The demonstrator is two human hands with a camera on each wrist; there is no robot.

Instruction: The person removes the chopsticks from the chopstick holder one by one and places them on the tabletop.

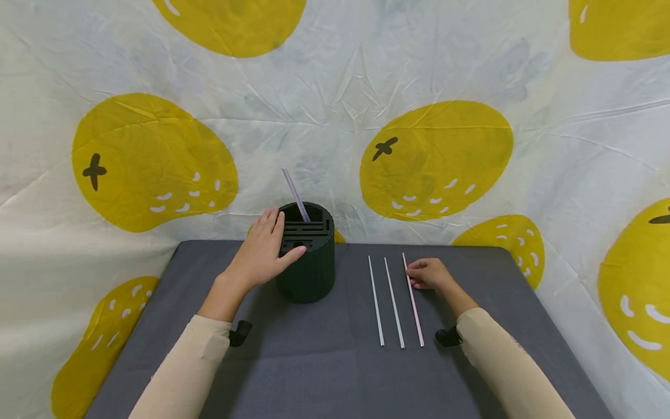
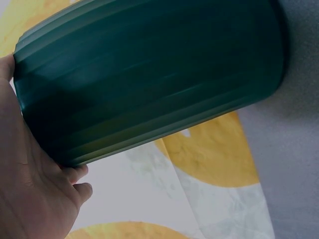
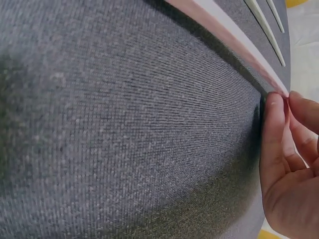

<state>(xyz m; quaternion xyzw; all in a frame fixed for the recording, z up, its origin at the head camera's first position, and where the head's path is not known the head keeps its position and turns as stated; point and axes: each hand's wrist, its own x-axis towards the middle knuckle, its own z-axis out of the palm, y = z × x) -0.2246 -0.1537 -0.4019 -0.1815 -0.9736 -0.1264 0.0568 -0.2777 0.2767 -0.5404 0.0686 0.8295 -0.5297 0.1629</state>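
A dark green round holder [image 1: 309,273] with slots in its top stands on the grey table. My left hand [image 1: 262,247] rests on the holder's left rim, its fingers extended along the edge and the thumb across the front; in the left wrist view the hand [image 2: 35,184] lies against the holder's top end [image 2: 149,74]. A thin purplish stick [image 1: 295,192] leans in the holder's rear opening. My right hand [image 1: 429,273] pinches a thin pink stick [image 1: 413,302] near its far end, between thumb and fingertips. That pinch shows at the stick's tip in the right wrist view.
Two thin white sticks [image 1: 376,302] lie side by side, left of the pink one. The grey cloth-covered table [image 1: 324,361] ends at a hanging white sheet [image 1: 335,87] with yellow fruit prints. Each forearm wears a small black device [image 1: 240,333] near the wrist.
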